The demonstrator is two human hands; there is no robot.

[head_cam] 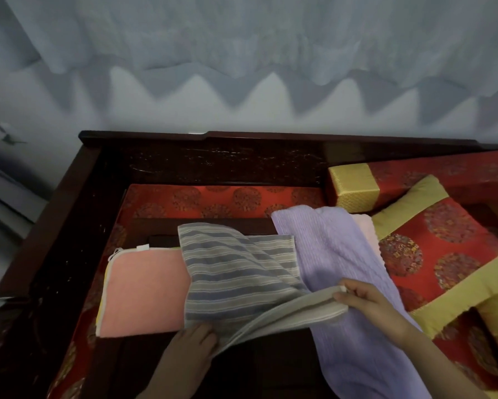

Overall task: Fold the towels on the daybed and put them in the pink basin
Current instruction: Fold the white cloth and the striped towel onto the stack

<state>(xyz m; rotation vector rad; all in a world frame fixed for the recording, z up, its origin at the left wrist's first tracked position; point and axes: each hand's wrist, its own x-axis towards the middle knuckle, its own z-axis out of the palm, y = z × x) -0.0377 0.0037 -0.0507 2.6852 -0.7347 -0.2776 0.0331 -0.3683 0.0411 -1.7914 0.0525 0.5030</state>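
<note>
A blue-and-grey striped towel (236, 280) lies half folded in the middle of the daybed. My right hand (363, 298) pinches its lifted near edge. My left hand (193, 344) grips the towel's lower left corner, its fingers partly under the cloth. A folded pink towel (144, 292) lies flat to the left, partly under the striped one. A long lilac towel (343, 269) stretches from the back to the near right. A pale pink towel (364, 228) peeks out beyond it. No pink basin is in view.
The daybed has a dark wooden frame (69, 226) and a red patterned mat (213, 200). A red and yellow cushion (443, 254) and a bolster (354, 191) fill the right side. A pale curtain (242, 53) hangs behind.
</note>
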